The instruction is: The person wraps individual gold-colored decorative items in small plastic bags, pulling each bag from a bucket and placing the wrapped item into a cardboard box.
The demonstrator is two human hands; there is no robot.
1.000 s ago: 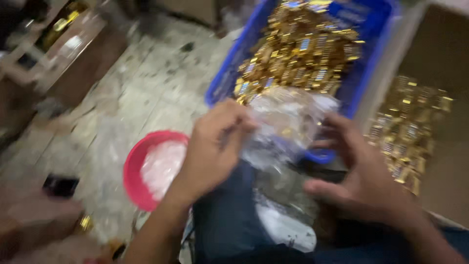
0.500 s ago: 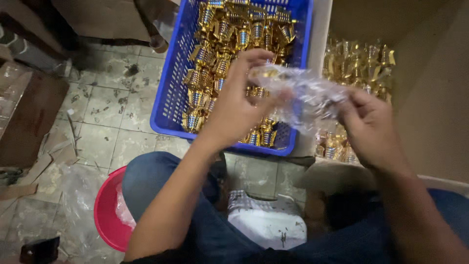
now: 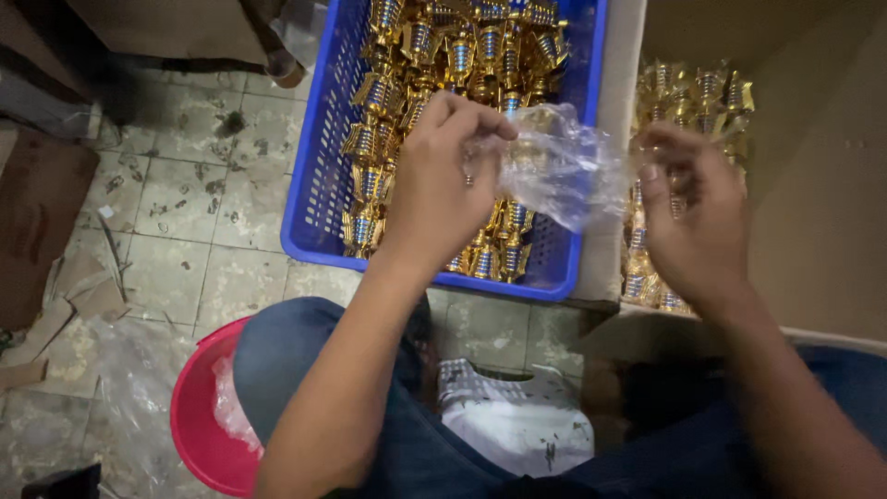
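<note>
Clear plastic bag (image 3: pixel 559 166) held in the air between both hands, above the blue crate (image 3: pixel 319 176) of gold ornaments (image 3: pixel 434 55). Left hand (image 3: pixel 443 180) grip pinched on its left edge; right hand (image 3: pixel 693 217) grip closed on its right edge. Red basin (image 3: pixel 199 434) on the floor beside the knee.

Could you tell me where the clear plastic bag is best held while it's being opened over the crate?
Probably at its open top edge, one side in each hand. The left hand already pinches the clear plastic bag there; the right hand comes from the opposite side, so the limp film spreads.
</note>
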